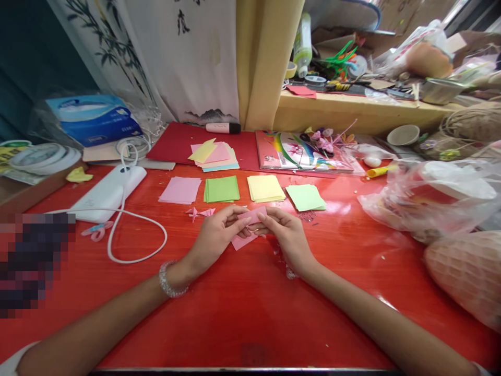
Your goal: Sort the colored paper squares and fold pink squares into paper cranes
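Between my two hands is a folded piece of pink paper (253, 214), held just above the red table. My left hand (219, 232) pinches its left end between thumb and fingers, and my right hand (287, 235) grips its right end the same way. Under the fingers lies another pink paper sheet (243, 241), partly covered by the hands. Left of my left hand sit small folded pink paper pieces (199, 213). Beyond the hands stand four-sided paper stacks in a row: pink (180, 190), green (221, 189), yellow (266, 188) and pale green (306, 197).
A white power strip (107, 193) with a looped cable (165, 237) lies at left. Loose coloured sheets (217, 155) rest on a red folder (172, 146) at the back, beside a colourful pad (305, 151). Plastic bags (426, 193) crowd the right side.
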Demonstrator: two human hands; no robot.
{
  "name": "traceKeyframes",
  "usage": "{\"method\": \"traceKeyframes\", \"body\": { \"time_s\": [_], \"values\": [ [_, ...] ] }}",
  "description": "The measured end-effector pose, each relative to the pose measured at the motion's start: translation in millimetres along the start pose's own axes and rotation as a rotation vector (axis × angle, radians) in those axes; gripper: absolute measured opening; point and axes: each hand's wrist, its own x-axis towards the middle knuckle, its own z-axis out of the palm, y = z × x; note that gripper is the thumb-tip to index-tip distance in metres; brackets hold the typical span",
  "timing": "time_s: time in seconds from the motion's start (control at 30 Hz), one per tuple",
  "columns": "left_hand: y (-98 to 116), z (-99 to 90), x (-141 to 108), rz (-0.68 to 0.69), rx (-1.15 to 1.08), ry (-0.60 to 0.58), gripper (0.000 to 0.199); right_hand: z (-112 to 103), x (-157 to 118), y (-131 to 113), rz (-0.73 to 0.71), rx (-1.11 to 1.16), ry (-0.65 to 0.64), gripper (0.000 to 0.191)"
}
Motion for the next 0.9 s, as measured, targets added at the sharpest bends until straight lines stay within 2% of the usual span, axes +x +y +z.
{"method": "traceKeyframes", "body": {
  "time_s": [0.9],
  "values": [
    [1.7,0.6,0.7,-0.014,-0.012,-0.019,0.022,0.1,-0.8,1.4,-0.014,-0.042,-0.013,0.017]
  ]
}}
